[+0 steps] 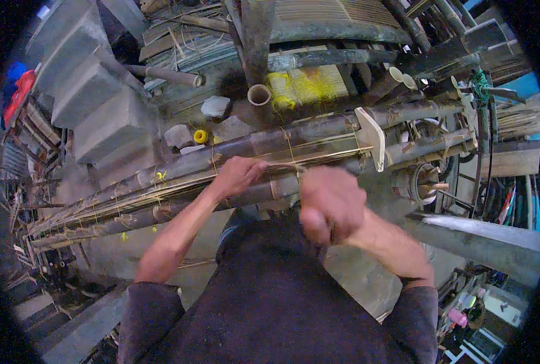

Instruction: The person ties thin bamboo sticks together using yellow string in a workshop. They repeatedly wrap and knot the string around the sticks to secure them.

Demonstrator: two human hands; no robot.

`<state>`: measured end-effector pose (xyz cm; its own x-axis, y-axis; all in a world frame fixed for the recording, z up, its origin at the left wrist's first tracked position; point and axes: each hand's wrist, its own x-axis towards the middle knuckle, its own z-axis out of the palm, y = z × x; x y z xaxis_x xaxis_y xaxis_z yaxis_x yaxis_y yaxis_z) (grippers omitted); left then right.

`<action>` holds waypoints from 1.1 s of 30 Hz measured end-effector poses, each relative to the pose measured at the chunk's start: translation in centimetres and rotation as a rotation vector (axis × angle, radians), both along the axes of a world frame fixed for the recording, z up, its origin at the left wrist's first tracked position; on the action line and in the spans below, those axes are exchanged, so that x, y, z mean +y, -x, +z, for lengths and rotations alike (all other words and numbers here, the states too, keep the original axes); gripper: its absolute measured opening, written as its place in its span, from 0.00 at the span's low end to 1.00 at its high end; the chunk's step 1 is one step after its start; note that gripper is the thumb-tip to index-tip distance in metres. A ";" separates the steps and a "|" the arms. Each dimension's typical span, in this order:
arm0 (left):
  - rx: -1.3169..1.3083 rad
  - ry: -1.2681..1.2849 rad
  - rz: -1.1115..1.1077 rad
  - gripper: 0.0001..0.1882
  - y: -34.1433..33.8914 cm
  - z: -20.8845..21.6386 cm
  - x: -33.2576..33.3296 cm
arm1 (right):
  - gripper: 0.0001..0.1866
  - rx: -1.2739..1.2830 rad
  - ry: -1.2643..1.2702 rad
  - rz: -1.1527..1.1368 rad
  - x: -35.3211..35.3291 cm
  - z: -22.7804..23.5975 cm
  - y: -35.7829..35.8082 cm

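While the left hand (pixel 238 177) pinches a thin strip (pixel 284 164) mid-frame, the right hand (pixel 332 205), blurred right of centre, is clenched; I cannot tell on what

I can read no words, labels, brands, numbers or signs on anything the head camera sends me from over there.
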<state>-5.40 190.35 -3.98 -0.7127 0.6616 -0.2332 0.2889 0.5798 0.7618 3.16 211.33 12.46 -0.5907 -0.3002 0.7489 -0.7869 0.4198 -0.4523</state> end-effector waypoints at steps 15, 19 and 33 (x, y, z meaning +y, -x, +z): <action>0.010 -0.144 0.169 0.25 0.8 -0.4 -1.6 | 0.28 -0.764 1.378 -0.171 -9.2 -12.6 6.4; -0.121 -0.160 0.118 0.26 0.8 -1.1 -2.0 | 0.26 -0.745 1.380 -0.325 -6.2 -11.4 8.2; -0.038 -0.047 0.091 0.34 1.1 0.6 0.3 | 0.26 -0.478 1.413 -0.292 5.3 -3.6 9.8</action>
<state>-6.54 190.68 -3.41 -0.7618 0.6052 -0.2312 0.2071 0.5657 0.7982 -6.63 216.66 8.88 -0.7637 0.6443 0.0401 -0.4228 -0.4523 -0.7853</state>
